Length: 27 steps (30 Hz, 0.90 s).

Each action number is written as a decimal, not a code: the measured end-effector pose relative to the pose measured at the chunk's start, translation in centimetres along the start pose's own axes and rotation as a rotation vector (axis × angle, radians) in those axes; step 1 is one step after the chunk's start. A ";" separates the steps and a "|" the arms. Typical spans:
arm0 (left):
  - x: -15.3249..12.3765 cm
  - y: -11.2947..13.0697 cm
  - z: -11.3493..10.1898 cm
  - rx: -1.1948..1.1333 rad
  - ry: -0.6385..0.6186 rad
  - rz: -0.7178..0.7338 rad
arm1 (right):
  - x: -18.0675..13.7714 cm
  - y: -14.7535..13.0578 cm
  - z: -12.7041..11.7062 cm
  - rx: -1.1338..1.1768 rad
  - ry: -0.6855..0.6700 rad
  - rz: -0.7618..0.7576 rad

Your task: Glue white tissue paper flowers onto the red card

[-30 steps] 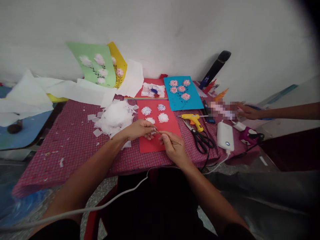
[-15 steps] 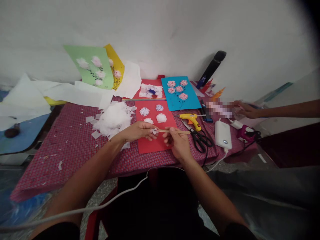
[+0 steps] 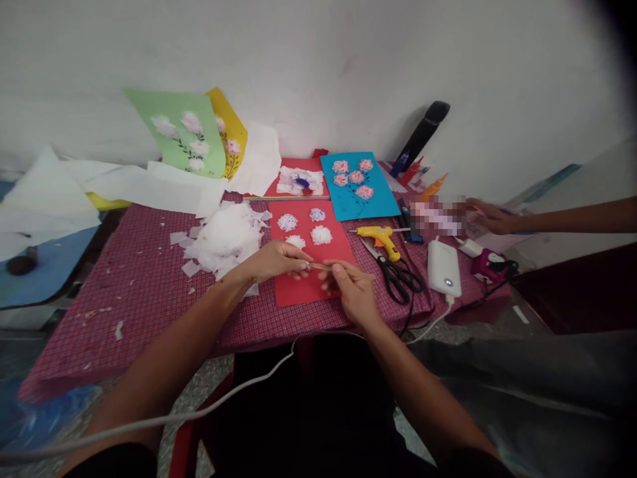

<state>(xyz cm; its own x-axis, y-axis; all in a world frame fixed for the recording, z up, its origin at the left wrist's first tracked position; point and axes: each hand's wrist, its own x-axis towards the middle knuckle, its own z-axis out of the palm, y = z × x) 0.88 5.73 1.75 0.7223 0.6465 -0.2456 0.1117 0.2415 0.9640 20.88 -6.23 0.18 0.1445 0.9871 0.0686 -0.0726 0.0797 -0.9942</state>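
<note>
Thin wooden stick (image 3: 320, 267) held above red card (image 3: 301, 290).
Left hand (image 3: 283, 261) pinches one end, fingertips closed, perhaps with a paper scrap, too small to confirm; right hand (image 3: 354, 285) curls round the shaft. Step looks like shaping paper on the tip; next move likely calls for steady pinch, slight twist. White paper pile (image 3: 229, 232) sits beside the left hand.

1. Wall (image 3: 298, 53): plain, pale grey, faintly smudged; light dim, even.
2. Surface (image 3: 159, 265): red checked cloth, near wall.
3. Second surface (image 3: 54, 282): blue, far left.
4. Floor (image 3: 213, 374): grey, speckled.
5. Chair (image 3: 181, 446): red, partly hidden.
</note>
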 end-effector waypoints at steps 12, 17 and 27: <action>-0.6 0.4 1.5 0.840 0.008 0.346 | -0.9 0.0 0.6 -0.324 0.053 -0.242; -0.9 0.8 1.8 0.884 -0.006 0.434 | -0.2 -0.4 0.5 -0.097 -0.010 -0.122; -1.4 0.8 2.2 0.900 -0.165 0.400 | -0.3 -1.1 -0.2 -0.260 0.096 -0.262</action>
<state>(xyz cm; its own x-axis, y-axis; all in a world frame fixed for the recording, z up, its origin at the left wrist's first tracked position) 1.48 3.44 3.14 0.8977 0.4356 0.0658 0.2658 -0.6548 0.7075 21.16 -6.61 1.26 0.2176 0.9196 0.3270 0.2302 0.2772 -0.9328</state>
